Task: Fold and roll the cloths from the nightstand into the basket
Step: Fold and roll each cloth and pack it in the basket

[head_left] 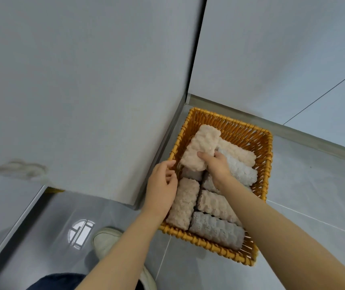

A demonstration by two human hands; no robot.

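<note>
Grey floor tiles [305, 185] carry our wicker basket [268, 155], pushed into the angle where a grey cabinet side [83, 91] meets the wall [272, 49].

We hold a peach roll [200, 151] in our right hand [217, 166], thumb on top and fingers curled beneath its near end, tilted up over the basket's far left corner. We judge it is held high like this because that corner looks like the last gap; a grey roll [192, 174] lies just below it. Our left hand [162, 187] hangs at the left rim with fingers loosely curled, holding nothing, seemingly there to steady the basket or guide the roll; whether it touches the rim we cannot tell.

Along the far right side lie another peach roll [238, 152] and a pale grey one [240, 168]. Three more fill the near half, packed side by side so none unrolls: peach [185, 204], peach [215, 204], grey [217, 230].

Room is tight. Rim and cabinet close the left, so the roll should go straight down. Right of the basket the floor is open. Our shoe [106, 241] stands near the basket's near left corner.
</note>
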